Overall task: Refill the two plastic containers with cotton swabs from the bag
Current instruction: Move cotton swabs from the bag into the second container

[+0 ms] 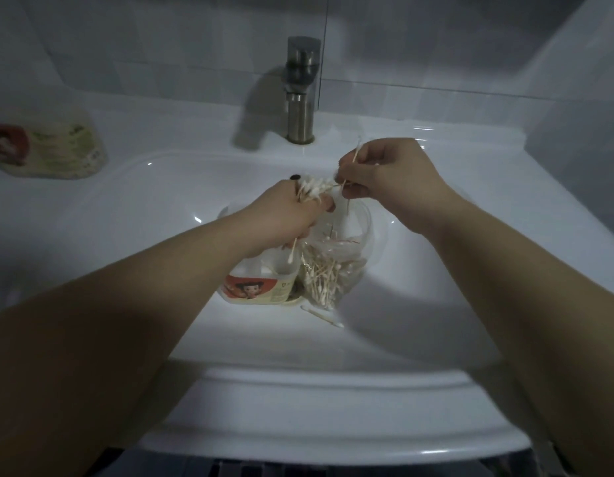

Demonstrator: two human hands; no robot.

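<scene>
Over the white sink basin [133, 235] my left hand [292, 211] grips a bundle of cotton swabs [312, 189], their white tips pointing up. My right hand [381, 170] pinches a few swabs [355, 156] beside that bundle. Below the hands a clear plastic bag [333, 270] with many wooden-stick swabs rests in the basin. A plastic container with a red cartoon label [257, 284] lies next to the bag, partly under my left wrist. A second labelled container [58, 149] sits on the counter at the far left. Two loose swabs [321, 315] lie in the basin.
A brushed metal faucet [300, 94] stands behind the basin in the middle. The sink's overflow hole [294, 177] shows just past my left hand. Tiled walls close the back and the right side. The basin's front rim [333, 383] curves below my forearms.
</scene>
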